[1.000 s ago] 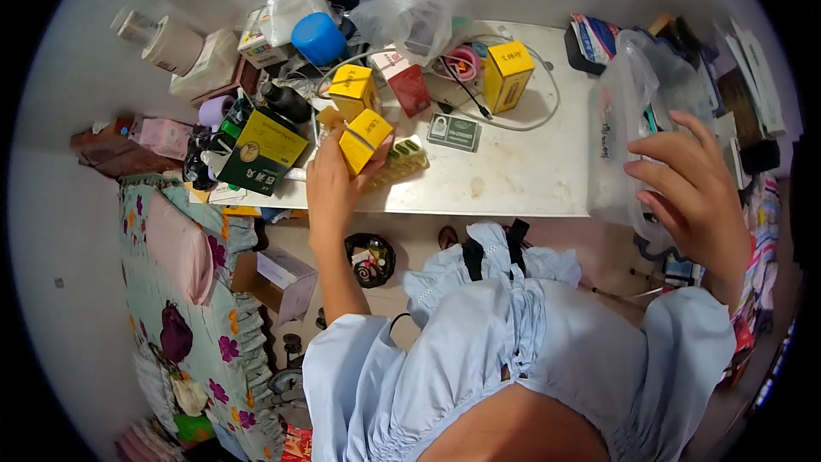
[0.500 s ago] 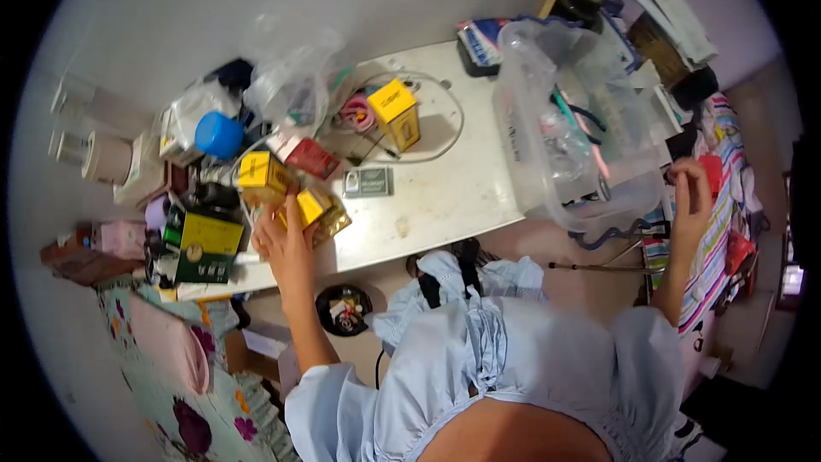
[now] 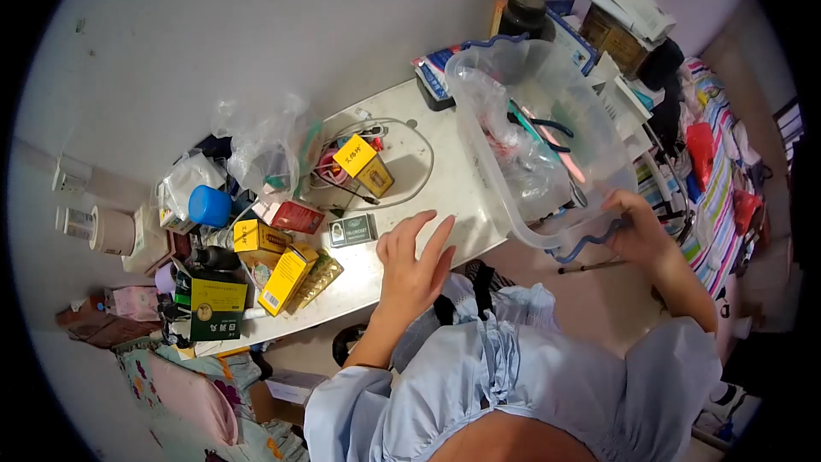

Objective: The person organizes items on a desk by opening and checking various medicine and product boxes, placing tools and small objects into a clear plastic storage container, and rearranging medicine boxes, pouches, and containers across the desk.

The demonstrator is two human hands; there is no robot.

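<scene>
My left hand is over the white table's front edge, fingers spread and holding nothing, close to a small grey-green box. My right hand grips the near right corner of a clear plastic bin, by its blue handle. Inside the bin lie pliers with dark handles, a pink-handled tool and crumpled clear plastic bags. Left of my left hand, a yellow box leans by a gold blister pack.
Another yellow box stands within a looped white cable. Further left are a yellow box, a red-and-white box, a blue cap and a green-and-yellow box. Boxes and papers are stacked behind the bin.
My left hand has let go of the yellow box and moved right. My right hand has come onto the bin's corner. The view has shifted.
</scene>
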